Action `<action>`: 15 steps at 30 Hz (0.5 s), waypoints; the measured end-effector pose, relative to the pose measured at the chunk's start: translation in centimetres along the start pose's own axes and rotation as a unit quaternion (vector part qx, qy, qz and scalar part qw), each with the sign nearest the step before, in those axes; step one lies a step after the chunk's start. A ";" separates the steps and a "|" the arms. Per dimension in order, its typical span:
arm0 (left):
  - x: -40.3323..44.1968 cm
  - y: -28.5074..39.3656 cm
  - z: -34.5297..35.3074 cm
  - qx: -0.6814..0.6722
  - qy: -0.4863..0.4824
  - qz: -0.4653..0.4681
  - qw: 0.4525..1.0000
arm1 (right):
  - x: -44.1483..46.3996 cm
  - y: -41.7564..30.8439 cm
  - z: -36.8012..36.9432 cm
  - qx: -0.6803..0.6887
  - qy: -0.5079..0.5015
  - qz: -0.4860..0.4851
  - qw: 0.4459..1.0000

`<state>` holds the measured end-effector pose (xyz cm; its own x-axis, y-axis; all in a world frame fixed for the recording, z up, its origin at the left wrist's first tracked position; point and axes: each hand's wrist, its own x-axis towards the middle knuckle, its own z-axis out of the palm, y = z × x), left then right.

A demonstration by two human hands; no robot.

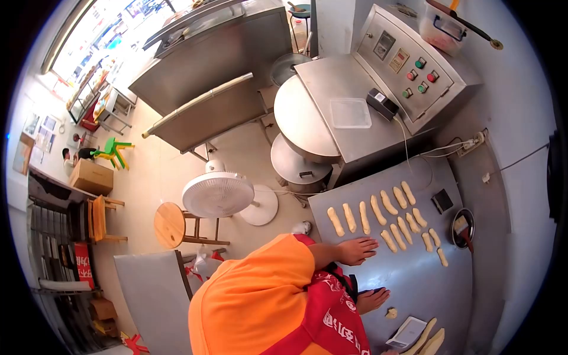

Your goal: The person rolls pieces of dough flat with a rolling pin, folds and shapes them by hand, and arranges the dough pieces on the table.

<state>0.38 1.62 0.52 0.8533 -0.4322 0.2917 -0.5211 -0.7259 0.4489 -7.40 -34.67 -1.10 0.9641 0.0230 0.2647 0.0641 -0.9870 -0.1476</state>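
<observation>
My left hand (358,251) lies palm down at the near edge of the metal table (426,278), its fingers stretched out, holding nothing visible. Just below it in the view, my right hand (373,300) is also flat with extended fingers; a small dark shape shows beside it, too small to make out. Beyond my left hand are several pale dough strips (378,210) in uneven rows. A small dough lump (391,313) sits near my right hand. Close by are a white scale (406,333) and long dough pieces (433,343) at the bottom edge.
A metal bowl (462,227) and a black box (442,201) stand at the table's far side. A white fan (218,194) and wooden stool (170,225) are on the floor. Above the table is a machine with buttons (408,71). A person (68,158) is far back left.
</observation>
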 end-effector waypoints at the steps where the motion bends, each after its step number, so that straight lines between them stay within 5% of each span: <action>1: 0.0 0.0 -0.1 -0.003 0.001 0.000 1.000 | -0.2 -3.8 1.2 0.000 0.020 0.000 1.000; 15: -0.5 -0.3 2.1 -0.059 -0.001 -0.022 0.998 | -0.7 -7.5 0.7 0.027 0.083 -0.012 0.996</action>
<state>0.16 0.87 -1.52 0.8749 -0.4034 0.2678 -0.4823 -0.6764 0.5567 -8.42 -27.16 -0.86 0.9068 0.0156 0.4214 0.1045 -0.9764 -0.1889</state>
